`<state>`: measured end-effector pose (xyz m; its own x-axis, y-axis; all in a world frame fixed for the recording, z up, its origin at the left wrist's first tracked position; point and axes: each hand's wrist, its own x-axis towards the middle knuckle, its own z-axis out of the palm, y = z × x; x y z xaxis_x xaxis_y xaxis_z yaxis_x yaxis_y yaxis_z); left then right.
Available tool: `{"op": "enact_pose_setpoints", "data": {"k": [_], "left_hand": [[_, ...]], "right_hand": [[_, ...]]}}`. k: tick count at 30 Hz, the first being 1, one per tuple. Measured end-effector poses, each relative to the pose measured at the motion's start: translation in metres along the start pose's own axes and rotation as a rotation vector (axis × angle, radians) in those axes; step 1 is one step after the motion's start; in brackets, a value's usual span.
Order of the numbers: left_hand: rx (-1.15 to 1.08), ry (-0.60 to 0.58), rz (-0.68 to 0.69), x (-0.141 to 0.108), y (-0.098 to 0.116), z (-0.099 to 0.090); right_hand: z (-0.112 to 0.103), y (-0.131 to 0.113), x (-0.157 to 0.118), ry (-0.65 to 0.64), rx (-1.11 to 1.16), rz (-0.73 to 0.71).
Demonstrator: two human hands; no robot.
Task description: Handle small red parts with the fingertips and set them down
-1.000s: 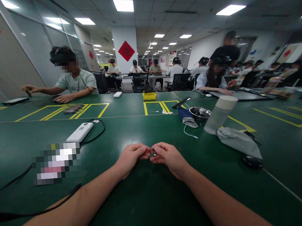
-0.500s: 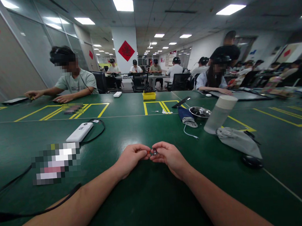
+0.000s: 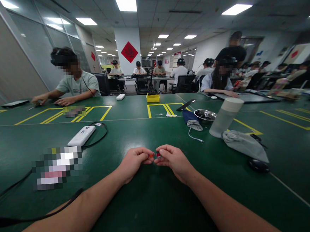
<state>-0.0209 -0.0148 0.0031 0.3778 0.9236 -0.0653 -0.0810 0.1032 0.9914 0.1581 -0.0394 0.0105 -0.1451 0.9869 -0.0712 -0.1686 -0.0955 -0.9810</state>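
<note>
Your left hand (image 3: 134, 164) is pinching a small orange piece (image 3: 151, 155), your right hand (image 3: 173, 159) is pinch-turning a small red-and-dark piece (image 3: 158, 154), now showing more red; materials unclear

Between your hands (image 3: 150, 156), the small red pieces (image 3: 158, 154) are mostly finger-covered; their shape is indeterminable.

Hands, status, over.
Left hand pinching small orange piece. Right hand pinching small red piece. Bottle and grey pouch off right, touching neither hand.
</note>
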Motion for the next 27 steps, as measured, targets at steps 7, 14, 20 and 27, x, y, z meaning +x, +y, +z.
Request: {"op": "enact_pose_setpoints", "data": {"k": [7, 14, 20, 27], "left_hand": [[0.023, 0.008, 0.009, -0.0017, 0.0026, 0.0013], [0.071, 0.0, 0.061, -0.0043, 0.007, 0.0034], [-0.036, -0.004, 0.004, -0.0032, 0.0066, 0.0029], [-0.084, 0.011, -0.035, -0.0006, 0.0057, 0.002]], "right_hand": [[0.0006, -0.0004, 0.0011, 0.029, 0.053, 0.032], [-0.001, 0.0037, 0.0011, 0.015, -0.058, -0.023], [-0.0014, 0.0023, 0.0001, -0.026, -0.021, 0.014], [-0.001, 0.0005, 0.0013, -0.046, 0.095, 0.047]]}}
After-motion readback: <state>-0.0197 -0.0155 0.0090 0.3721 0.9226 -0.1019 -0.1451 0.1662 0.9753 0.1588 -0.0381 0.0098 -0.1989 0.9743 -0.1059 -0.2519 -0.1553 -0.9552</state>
